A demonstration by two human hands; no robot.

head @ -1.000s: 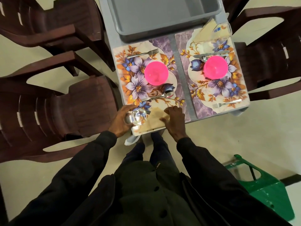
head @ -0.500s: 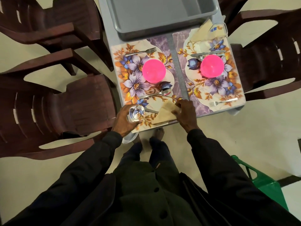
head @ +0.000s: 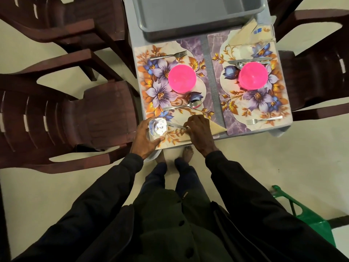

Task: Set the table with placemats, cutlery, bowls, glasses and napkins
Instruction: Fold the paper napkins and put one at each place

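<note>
The left hand [head: 144, 139] wraps its fingers around a clear glass [head: 157, 127], which stands at the near left corner of the left placemat [head: 149, 76]; the hand itself hangs partly past the table's near edge. The right hand [head: 200, 132] lies flat over a beige napkin [head: 217, 128], its fingertips pinching the tip of a knife [head: 176, 126] that lies between the glass and the napkin; the napkin's pointed corner sticks out to the right of the hand, close to the near edge of the table [head: 212, 87]. Just beyond the hands a spoon [head: 184, 106] lies across the mat, then a pink bowl [head: 182, 78] at its middle and a fork [head: 169, 56] at its far side. The right placemat [head: 283, 104] sits just beside the left one with a narrow strip of grey table between them, and carries a second pink bowl [head: 253, 75], a fork [head: 263, 120] near the near edge, cutlery just behind the bowl and a folded napkin [head: 245, 35] at the far corner. A grey tub [head: 198, 27] fills the far end, touching both mats. The small table is almost fully covered. Dark brown plastic chairs [head: 94, 118] crowd the left and right sides; pale floor lies open at the near side, where the person stands, with something green [head: 306, 218] at the right.
</note>
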